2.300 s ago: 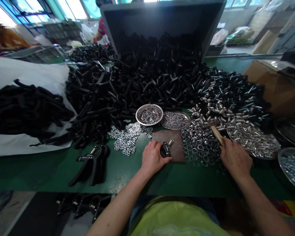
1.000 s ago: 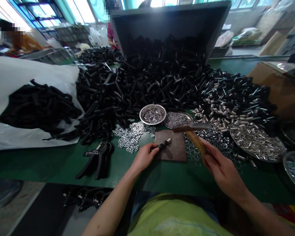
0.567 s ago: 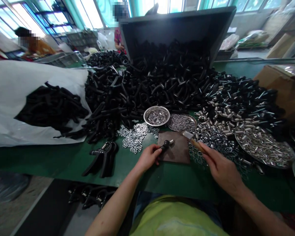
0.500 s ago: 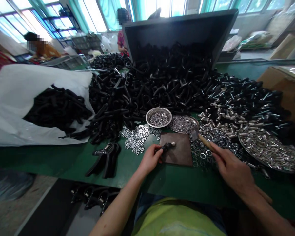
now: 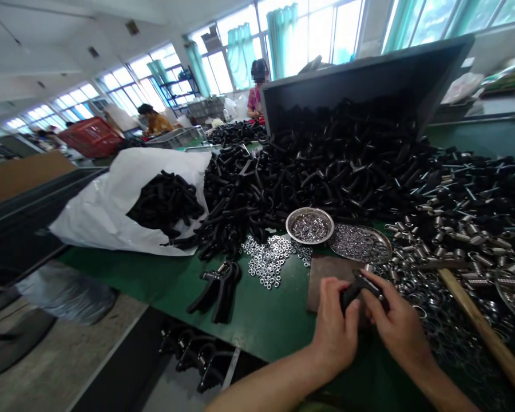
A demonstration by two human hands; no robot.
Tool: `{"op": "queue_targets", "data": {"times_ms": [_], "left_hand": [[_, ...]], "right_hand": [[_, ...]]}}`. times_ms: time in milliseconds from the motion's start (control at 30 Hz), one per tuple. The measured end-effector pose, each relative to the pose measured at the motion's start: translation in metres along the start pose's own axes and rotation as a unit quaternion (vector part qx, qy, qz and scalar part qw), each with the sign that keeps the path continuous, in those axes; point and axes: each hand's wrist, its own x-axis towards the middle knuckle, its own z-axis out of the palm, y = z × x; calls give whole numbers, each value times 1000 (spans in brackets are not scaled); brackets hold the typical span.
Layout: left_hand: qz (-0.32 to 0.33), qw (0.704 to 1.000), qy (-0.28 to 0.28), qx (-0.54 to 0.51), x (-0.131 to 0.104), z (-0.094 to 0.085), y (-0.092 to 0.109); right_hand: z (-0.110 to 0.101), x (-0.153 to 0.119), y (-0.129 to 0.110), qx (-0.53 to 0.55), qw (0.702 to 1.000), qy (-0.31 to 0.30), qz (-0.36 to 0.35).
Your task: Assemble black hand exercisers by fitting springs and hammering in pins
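Tabletop [image 5: 272, 315] is free between clamp [image 5: 225, 293] and plate [image 5: 325, 270]; hammer [image 5: 478, 320] blocks the right.

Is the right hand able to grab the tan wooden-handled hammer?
Probably yes: the hammer lies beside the right hand with nothing over its handle, though that hand is busy holding a curved black part.

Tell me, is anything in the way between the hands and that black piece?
Nothing visible: the left hand and right hand both hold the black piece. The hammer lies to their right, not between them.
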Motion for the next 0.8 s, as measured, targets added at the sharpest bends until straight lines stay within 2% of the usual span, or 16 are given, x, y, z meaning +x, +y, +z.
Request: {"op": "queue_targets", "data": {"times_ms": [33,100,133,167,200,233,300,367,433,533,600,700,767,800], "left_hand": [[10,1000,-28,1,7,-5,-2],[5,998,-49,33,32,-29,-14],[-15,997,-6,74,49,-46,-23],[-51,988,65,130,68,-66,-35],[-106,965,138,198,88,-88,-48],[-178,927,207,258,107,-108,-61],[-232,895,253,285,140,-143,-86],[-269,877,268,293,160,-163,-103],[-286,868,280,292,169,-169,-111],[-257,871,305,289,166,-163,-105],[-207,883,312,283,158,-156,-90],[-65,930,311,185,137,-147,-57],[9,959,276,64,116,-140,-33],[5,972,237,5,103,-134,-22]], "right_hand": [[4,6,-2,17,1000,-2,9],[6,17,2,-12,1000,-27,10],[5,21,6,-49,997,-57,7],[5,24,10,-99,991,-89,2],[4,25,14,-156,981,-116,-4],[5,25,15,-212,967,-138,-9],[8,23,14,-301,939,-164,-25],[13,20,9,-347,922,-168,-41],[16,19,3,-361,918,-157,-50],[17,19,2,-353,923,-144,-45],[16,19,6,-330,933,-142,-30],[12,18,15,-248,958,-141,9],[7,17,20,-147,978,-146,43],[5,15,21,-84,984,-147,60]]}}
